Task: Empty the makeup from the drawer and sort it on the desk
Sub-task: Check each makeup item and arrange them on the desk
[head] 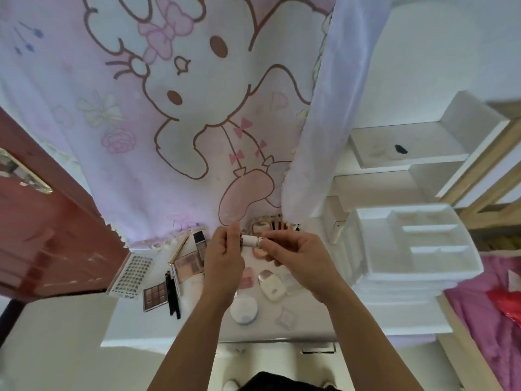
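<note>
The left hand (224, 258) and the right hand (293, 255) each pinched one end of a small white tube (251, 240), held level between their fingertips. Below the fingers a round white compact (244, 309) lay on the white desk (197, 325), and left of them an eyeshadow palette (154, 295).

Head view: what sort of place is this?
Probably a bedroom or dorm: a pink cartoon-rabbit fabric hanging drapes above a white desk strewn with brown eyeshadow palettes, and pink bedding lies at right.
</note>
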A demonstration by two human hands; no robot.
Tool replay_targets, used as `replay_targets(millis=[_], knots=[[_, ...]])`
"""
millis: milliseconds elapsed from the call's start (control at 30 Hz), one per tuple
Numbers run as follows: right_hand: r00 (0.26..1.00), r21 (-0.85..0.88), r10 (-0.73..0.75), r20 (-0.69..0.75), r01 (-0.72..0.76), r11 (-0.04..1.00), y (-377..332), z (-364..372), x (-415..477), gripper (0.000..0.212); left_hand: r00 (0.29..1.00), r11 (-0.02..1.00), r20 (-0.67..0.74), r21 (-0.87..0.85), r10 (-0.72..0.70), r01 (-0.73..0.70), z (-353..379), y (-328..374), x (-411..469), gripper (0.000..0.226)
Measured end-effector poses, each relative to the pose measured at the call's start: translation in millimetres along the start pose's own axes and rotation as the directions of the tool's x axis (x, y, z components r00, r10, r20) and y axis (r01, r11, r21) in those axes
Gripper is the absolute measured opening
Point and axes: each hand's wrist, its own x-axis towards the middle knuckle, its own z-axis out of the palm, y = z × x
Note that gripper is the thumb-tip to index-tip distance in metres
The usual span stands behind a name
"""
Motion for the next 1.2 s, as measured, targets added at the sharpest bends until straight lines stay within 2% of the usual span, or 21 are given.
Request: replay_targets(millis=[233, 333, 433, 600, 733, 833, 967, 1033, 1200], knots=[[0.997, 0.135, 0.018, 0.073, -0.028, 0.990, 8, -34, 2, 0.040, 0.997, 0.999, -0.066, 0.020, -0.031, 0.032, 25, 8, -8, 0.043], [0.997, 0.152, 0.029, 0.071, -0.040, 0.988, 9, -45, 0, 0.023, 0.998, 0.998, -0.062, 0.063, -0.021, 0.025, 39, 7, -14, 0.042], [0.999, 0.152, 0.036, 0.039, -0.041, 0.987, 15, -58, -2, 0.016, 0.997, 0.997, -0.071, 0.072, -0.036, 0.041, 53, 5, -19, 0.044], [0.999, 0.231, 0.023, 0.027, -0.028, 0.973, 28, -73, -2, 0.024, 0.994, 0.995, -0.055, 0.015, -0.095, 0.096, 64, -1, -23, 0.036], [0.995, 0.336, 0.097, -0.016, -0.086, 0.938, 38, -79, -3, 0.023, 0.991, 0.991, -0.026, -0.037, -0.133, 0.132, 70, -11, -24, 0.033], [0.993, 0.282, 0.120, -0.024, -0.108, 0.953, 50, -85, -1, 0.016, 0.985, 0.982, 0.023, -0.071, -0.174, 0.175, 72, -21, -24, 0.029], [0.988, 0.241, 0.136, -0.069, -0.116, 0.964, 64, -84, 4, 0.022, 0.953, 0.948, 0.140, -0.135, -0.270, 0.288, 65, -35, -16, 0.027], [0.985, 0.238, 0.136, -0.103, -0.108, 0.965, 67, -79, 8, 0.024, 0.919, 0.918, 0.228, -0.159, -0.323, 0.362, 57, -39, -7, 0.025], [0.970, 0.212, 0.134, -0.201, -0.090, 0.973, 69, -62, 22, 0.027, 0.785, 0.874, 0.472, -0.060, -0.401, 0.482, 29, -51, 21, 0.033]])
